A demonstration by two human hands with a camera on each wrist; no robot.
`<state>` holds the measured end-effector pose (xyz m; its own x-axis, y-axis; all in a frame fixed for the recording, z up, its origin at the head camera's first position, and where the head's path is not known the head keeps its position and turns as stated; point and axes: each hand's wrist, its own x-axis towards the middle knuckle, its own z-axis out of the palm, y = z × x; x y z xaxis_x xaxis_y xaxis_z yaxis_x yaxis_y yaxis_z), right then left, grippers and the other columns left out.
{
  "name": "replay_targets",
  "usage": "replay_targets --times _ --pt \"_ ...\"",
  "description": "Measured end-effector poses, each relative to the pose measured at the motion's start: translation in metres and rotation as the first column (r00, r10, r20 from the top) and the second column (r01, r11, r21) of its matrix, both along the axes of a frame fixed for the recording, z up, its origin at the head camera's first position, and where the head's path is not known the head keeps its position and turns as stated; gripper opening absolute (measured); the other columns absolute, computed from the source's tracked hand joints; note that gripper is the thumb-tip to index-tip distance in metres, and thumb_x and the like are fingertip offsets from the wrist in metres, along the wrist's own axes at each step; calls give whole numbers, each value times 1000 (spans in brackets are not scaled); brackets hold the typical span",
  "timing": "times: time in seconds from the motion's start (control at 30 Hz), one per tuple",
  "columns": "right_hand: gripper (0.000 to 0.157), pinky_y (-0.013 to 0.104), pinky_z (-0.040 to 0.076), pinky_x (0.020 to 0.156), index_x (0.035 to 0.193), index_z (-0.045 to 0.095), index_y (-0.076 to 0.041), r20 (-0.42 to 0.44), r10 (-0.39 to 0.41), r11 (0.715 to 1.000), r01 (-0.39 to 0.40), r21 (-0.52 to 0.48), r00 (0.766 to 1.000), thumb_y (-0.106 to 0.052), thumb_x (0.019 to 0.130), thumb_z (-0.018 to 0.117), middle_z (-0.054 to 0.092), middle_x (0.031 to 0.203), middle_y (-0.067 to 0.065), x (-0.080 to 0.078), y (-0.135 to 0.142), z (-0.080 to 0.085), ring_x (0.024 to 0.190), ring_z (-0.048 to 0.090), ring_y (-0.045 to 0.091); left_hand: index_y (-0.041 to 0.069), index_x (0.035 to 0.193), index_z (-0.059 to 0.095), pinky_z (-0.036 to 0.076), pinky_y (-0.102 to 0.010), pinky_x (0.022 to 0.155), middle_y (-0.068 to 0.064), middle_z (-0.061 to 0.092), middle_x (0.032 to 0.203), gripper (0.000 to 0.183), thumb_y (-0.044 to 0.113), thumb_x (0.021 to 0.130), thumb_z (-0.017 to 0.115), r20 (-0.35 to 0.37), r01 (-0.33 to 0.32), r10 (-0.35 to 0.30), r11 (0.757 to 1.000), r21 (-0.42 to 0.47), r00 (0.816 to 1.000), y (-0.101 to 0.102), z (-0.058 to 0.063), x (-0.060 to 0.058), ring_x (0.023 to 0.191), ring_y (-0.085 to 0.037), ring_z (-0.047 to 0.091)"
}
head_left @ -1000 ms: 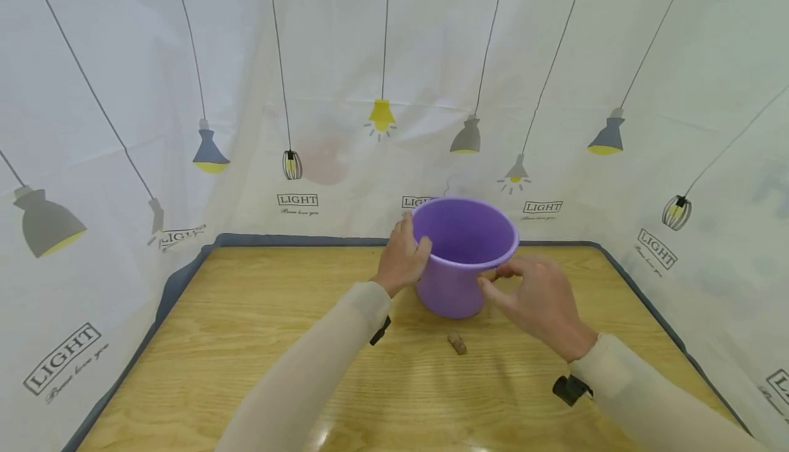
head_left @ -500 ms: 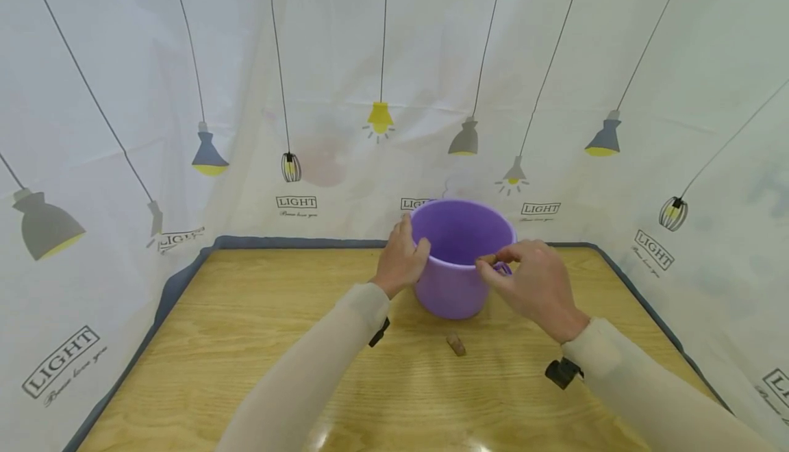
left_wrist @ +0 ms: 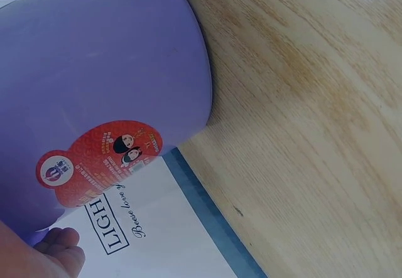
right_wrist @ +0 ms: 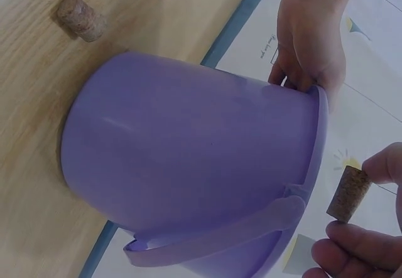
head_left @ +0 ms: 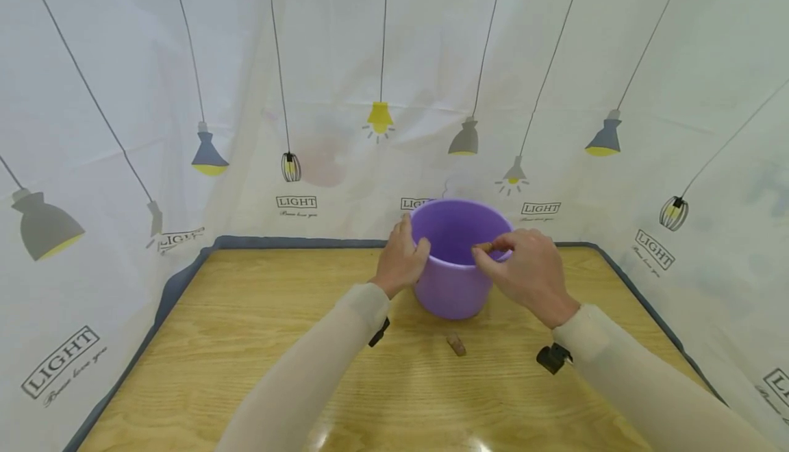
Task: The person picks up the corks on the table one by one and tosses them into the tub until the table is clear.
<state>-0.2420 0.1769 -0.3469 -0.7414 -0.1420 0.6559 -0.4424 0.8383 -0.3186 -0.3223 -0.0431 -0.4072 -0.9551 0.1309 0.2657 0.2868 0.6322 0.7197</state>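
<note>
A purple plastic bucket (head_left: 453,291) stands upright on the wooden table, its mouth facing up. My left hand (head_left: 399,260) holds its left rim, thumb at the near side and fingers round the outside. Between thumb and fingertips of my right hand (head_left: 533,267), a brown cork (right_wrist: 348,193) is pinched above the bucket's right rim. More cork (head_left: 456,344), lumpy in outline, lies on the table in front of the bucket. The bucket's handle (right_wrist: 213,237) hangs down its side in the right wrist view. In the head view the bucket's floor is hidden.
A red sticker (left_wrist: 103,162) is on the bucket's wall. The table (head_left: 277,329) ends at a dark blue border (head_left: 296,241), behind which rises a white cloth (head_left: 339,48) printed with lamps. A small black camera (head_left: 553,357) sits at my right wrist.
My right hand has risen from beside the bucket and moved left, bringing the pinched cork over the rim. The left hand stays on the bucket, and the cork on the table lies where it was.
</note>
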Motion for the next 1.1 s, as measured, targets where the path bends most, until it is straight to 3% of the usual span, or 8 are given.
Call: replay_targets --times 0.3,0.57,1.1 --pt "30 42 44 70 79 81 -11 16 -21 1000 21 -13 1000 -39 86 77 73 76 3 -10 -3 0 69 59 22 2 163 11 28 -51 121 -19 28 165 73 34 103 40 3 1 -1 1000 -3 1000 -1 0 0 149 -35 32" --pt "30 42 45 68 77 80 -10 -1 -23 1000 23 4 1000 -38 86 76 73 71 3 -20 -7 -1 66 60 23 2 164 11 28 -51 121 -20 28 165 75 36 103 39 -2 4 -4 1000 4 1000 -1 0 0 150 -35 32" --pt "34 49 49 76 82 82 -8 81 -87 989 76 123 993 -41 85 75 74 71 7 -37 -15 -4 65 63 27 2 163 11 29 -52 120 -21 28 164 76 36 101 38 -15 2 -2 1000 -4 1000 0 0 1 149 -35 32"
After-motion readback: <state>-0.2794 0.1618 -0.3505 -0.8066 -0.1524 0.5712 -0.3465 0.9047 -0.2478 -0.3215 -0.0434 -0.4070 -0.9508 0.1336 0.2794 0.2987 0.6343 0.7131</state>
